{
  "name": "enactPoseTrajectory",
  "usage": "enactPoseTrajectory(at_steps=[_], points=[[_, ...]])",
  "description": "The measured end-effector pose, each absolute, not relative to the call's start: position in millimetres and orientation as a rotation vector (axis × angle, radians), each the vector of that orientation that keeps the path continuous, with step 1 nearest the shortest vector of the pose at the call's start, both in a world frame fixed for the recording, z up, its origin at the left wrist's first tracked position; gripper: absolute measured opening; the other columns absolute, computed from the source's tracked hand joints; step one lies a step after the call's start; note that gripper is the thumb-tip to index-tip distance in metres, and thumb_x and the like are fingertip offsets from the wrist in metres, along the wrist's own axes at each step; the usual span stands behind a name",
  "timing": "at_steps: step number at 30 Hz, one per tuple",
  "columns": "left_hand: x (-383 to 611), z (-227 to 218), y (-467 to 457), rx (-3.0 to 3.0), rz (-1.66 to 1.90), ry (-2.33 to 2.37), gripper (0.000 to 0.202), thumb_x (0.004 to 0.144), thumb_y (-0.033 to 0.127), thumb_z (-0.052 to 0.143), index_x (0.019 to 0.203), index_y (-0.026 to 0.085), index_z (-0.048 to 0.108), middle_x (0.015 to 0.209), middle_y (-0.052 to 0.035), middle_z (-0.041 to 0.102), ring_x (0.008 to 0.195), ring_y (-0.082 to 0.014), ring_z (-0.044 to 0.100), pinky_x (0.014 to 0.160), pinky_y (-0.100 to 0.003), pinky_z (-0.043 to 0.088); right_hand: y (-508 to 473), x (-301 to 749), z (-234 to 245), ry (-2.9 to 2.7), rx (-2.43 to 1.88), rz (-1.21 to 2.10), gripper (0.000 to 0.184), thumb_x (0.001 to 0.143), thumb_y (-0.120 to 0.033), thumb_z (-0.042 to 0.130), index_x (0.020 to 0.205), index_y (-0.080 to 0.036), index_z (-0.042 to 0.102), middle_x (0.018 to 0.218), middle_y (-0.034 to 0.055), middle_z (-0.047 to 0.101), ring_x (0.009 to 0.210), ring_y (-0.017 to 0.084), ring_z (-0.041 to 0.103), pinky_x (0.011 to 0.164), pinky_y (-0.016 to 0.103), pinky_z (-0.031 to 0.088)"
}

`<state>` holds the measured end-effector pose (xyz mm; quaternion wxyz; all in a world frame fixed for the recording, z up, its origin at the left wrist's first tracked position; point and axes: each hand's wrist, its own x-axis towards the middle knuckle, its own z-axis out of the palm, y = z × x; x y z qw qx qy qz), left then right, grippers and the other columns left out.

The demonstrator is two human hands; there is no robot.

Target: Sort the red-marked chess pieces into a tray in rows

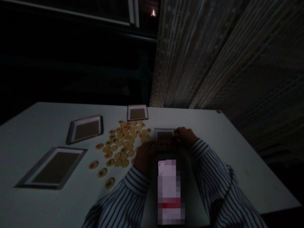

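Observation:
In front of me on the white table (225, 177) stands a shallow tray (165, 129) with round wooden Chinese chess pieces (164, 145) lined up in its near part. My right hand (186, 136) has its fingers bent over the tray's right edge. At the tray's left side is my left hand (144, 155), its fingers mostly lost in the dark. Left of the tray, many loose Chinese chess pieces (123, 142) lie spread in a heap. Some show red or black characters; others are blank side up.
Three more shallow trays stand on the table: a back tray (137, 113), a left tray (85, 129) and a near-left tray (51, 167). Below my hands glows a pixelated bright patch (167, 183). A striped curtain (201, 57) hangs behind the table. The room is dark.

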<state>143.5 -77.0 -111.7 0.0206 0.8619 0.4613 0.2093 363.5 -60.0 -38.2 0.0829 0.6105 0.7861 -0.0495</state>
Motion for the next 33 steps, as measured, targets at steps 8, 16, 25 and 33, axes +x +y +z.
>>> enactPoseTrajectory(at_steps=[8,16,25,33], points=[[145,-106,-78,2.661,0.629,1.421,0.027,0.075,0.021,0.058,0.101,0.024,0.067,0.111,-0.0120,0.060,0.100,-0.0273,0.055,0.079,-0.040,0.048,-60,359,-38,2.387,1.841,-0.111,0.025,0.080,-0.034,0.054,0.102,-0.028,0.064,0.117,0.0062,0.054,0.104,0.023,0.045,0.079,0.038,0.033],[145,-108,-77,2.671,0.657,1.409,0.025,0.078,0.024,0.057,0.101,0.024,0.067,0.109,-0.0119,0.061,0.098,-0.0263,0.056,0.078,-0.040,0.048,-55,348,-44,2.350,1.823,-0.108,0.024,0.081,-0.037,0.051,0.100,-0.028,0.064,0.116,0.0053,0.055,0.103,0.024,0.046,0.078,0.037,0.033],[145,-108,-77,2.646,0.638,1.405,0.028,0.077,0.024,0.057,0.104,0.025,0.065,0.111,-0.0116,0.060,0.100,-0.0267,0.055,0.079,-0.040,0.047,-58,345,-40,2.340,1.825,-0.104,0.024,0.081,-0.040,0.052,0.099,-0.028,0.064,0.116,0.0043,0.055,0.103,0.023,0.046,0.079,0.037,0.033],[146,-105,-76,2.640,0.631,1.412,0.025,0.077,0.023,0.057,0.099,0.023,0.067,0.109,-0.0120,0.061,0.098,-0.0263,0.055,0.079,-0.040,0.048,-61,356,-39,2.347,1.853,-0.102,0.024,0.080,-0.033,0.053,0.101,-0.026,0.063,0.117,0.0061,0.055,0.104,0.023,0.046,0.079,0.037,0.033]])
